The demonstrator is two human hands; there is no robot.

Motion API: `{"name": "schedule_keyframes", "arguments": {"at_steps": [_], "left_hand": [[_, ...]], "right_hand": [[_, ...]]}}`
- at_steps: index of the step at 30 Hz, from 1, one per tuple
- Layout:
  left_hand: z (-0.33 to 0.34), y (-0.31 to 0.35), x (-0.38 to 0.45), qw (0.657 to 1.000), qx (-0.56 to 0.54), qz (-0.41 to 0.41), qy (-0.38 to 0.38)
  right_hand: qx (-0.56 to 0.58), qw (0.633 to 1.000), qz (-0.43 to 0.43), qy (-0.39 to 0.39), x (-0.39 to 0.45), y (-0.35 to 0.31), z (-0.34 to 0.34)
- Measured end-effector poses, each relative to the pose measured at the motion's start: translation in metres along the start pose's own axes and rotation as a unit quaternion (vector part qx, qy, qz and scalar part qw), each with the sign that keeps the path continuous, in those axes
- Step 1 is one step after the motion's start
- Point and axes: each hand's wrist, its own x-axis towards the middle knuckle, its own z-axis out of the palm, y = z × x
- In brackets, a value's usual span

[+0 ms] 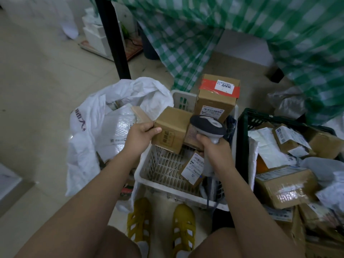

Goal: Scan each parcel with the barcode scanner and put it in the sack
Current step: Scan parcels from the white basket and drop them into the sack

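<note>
Left grip (141,134) holds parcel (172,128); right grip (216,148) holds scanner (207,125).

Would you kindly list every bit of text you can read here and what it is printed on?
"4005", seen upside down: white label on the red-taped tall box in the white basket.
Purple lettering on the white sack: too distorted to read.
Stamp on the small box in the left hand: blurred.
Shipping labels in the basket and dark crate: too small.
Scanner in the right hand: no readable text.
</note>
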Motion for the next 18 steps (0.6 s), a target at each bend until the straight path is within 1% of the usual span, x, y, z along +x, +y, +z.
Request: {"name": "schedule_keyframes", "arguments": {"at_steps": [4,6,8,10,11,13,15,18], "left_hand": [[-0.006,0.012,-0.034,0.996,-0.089,-0.013,-0.013],[-0.004,0.015,-0.048,0.993,-0.119,-0.007,-0.002],[-0.002,0.018,-0.055,0.991,-0.131,-0.001,0.026],[-0.001,0.022,-0.057,0.988,-0.148,-0.006,0.054],[-0.002,0.025,-0.058,0.986,-0.160,-0.006,0.055],[-0.002,0.027,-0.058,0.989,-0.142,0.003,0.041],[-0.001,0.030,-0.059,0.991,-0.129,-0.015,0.038],[0.001,0.038,-0.058,0.972,-0.199,-0.069,0.102]], "right_hand": [[0.089,0.996,-0.017,0.004,-0.013,-0.003,0.013],[0.126,0.992,-0.029,0.006,-0.021,-0.002,0.024],[0.154,0.987,-0.041,-0.002,-0.028,-0.001,0.035],[0.166,0.984,-0.056,-0.003,-0.032,0.001,0.045],[0.168,0.984,-0.059,0.000,-0.033,0.002,0.049],[0.158,0.985,-0.067,0.001,-0.032,0.005,0.056],[0.148,0.986,-0.078,-0.018,-0.034,0.006,0.061],[0.161,0.982,-0.081,-0.051,-0.038,0.002,0.064]]}}
